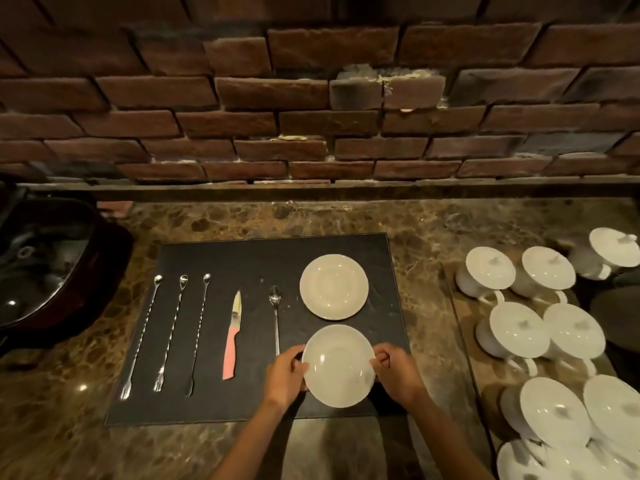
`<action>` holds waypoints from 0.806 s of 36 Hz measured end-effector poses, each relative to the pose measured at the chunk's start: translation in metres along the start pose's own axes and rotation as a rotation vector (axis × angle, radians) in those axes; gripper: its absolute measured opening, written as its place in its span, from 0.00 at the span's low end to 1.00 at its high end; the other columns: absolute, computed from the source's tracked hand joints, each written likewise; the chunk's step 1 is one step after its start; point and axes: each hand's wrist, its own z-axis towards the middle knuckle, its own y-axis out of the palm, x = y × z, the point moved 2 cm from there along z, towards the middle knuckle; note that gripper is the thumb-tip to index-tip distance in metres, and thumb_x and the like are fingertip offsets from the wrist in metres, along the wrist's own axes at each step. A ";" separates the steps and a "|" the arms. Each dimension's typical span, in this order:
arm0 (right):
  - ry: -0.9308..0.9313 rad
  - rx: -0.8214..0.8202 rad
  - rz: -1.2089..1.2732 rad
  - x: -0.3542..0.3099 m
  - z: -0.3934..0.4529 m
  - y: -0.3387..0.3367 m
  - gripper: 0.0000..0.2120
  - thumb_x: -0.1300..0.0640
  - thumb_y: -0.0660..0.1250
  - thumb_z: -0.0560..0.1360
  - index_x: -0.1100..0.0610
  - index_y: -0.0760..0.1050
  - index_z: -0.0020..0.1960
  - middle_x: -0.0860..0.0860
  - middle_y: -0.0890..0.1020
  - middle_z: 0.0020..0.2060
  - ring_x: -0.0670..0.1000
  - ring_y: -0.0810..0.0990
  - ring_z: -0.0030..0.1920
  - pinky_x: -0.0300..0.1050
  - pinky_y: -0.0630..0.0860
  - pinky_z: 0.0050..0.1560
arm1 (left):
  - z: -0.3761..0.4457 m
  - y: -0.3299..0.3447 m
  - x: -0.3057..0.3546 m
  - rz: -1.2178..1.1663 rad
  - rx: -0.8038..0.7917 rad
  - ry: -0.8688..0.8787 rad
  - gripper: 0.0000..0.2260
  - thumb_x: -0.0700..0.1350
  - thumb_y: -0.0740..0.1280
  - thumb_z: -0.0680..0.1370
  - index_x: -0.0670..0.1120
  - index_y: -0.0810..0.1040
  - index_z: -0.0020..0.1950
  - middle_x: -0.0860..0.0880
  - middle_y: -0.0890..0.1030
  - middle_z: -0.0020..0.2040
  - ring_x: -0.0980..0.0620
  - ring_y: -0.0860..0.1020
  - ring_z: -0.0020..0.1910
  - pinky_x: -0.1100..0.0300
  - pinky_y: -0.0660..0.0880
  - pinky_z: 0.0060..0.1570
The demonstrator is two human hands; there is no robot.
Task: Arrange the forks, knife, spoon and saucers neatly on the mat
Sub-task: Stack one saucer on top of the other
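On the mat (214,258), the widest bare stretch runs along the far edge, beyond the three forks (169,336), the knife (232,336), the spoon (275,317) and the far saucer (334,287); narrower lanes lie between the cutlery pieces, the widest between the third fork and the knife. The near right corner is taken by the near saucer (339,365) with the left hand (285,374) and right hand (396,374) on its two sides. The counter (173,452) is bare in front of the mat, while lidded white cups (519,323) crowd the right and a dark basin (52,265) blocks the left.
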 end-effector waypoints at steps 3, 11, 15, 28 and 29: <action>-0.046 0.011 0.115 0.003 0.006 -0.003 0.07 0.57 0.67 0.75 0.46 0.78 0.42 0.46 0.84 0.36 0.48 0.83 0.40 0.49 0.83 0.43 | 0.009 -0.002 0.006 -0.071 0.013 0.038 0.16 0.36 0.66 0.81 0.45 0.78 0.69 0.39 0.84 0.46 0.45 0.84 0.48 0.60 0.83 0.41; -0.179 0.127 0.265 -0.038 0.055 -0.022 0.04 0.54 0.69 0.76 0.45 0.79 0.47 0.41 0.85 0.35 0.42 0.84 0.35 0.36 0.79 0.36 | 0.056 -0.019 0.058 -0.102 0.123 0.156 0.18 0.37 0.64 0.82 0.49 0.79 0.69 0.47 0.86 0.53 0.50 0.84 0.50 0.64 0.81 0.50; -0.140 0.139 0.317 -0.054 0.086 -0.026 0.06 0.61 0.68 0.77 0.61 0.79 0.53 0.44 0.81 0.33 0.41 0.81 0.32 0.36 0.77 0.35 | 0.084 -0.025 0.078 -0.062 0.106 0.176 0.18 0.36 0.63 0.82 0.49 0.79 0.69 0.49 0.84 0.43 0.51 0.82 0.42 0.48 0.83 0.53; -0.174 0.194 0.230 -0.070 0.120 -0.038 0.04 0.61 0.69 0.76 0.61 0.81 0.49 0.47 0.81 0.34 0.44 0.79 0.35 0.39 0.74 0.38 | 0.130 -0.019 0.081 -0.044 0.122 0.188 0.18 0.39 0.66 0.81 0.54 0.79 0.70 0.55 0.81 0.35 0.57 0.77 0.35 0.56 0.79 0.48; -0.168 0.196 0.217 -0.071 0.121 -0.038 0.04 0.61 0.70 0.75 0.60 0.81 0.49 0.45 0.81 0.34 0.42 0.78 0.35 0.37 0.72 0.37 | 0.131 -0.019 0.081 -0.045 0.126 0.192 0.18 0.39 0.66 0.81 0.53 0.79 0.70 0.52 0.80 0.35 0.57 0.77 0.34 0.58 0.77 0.47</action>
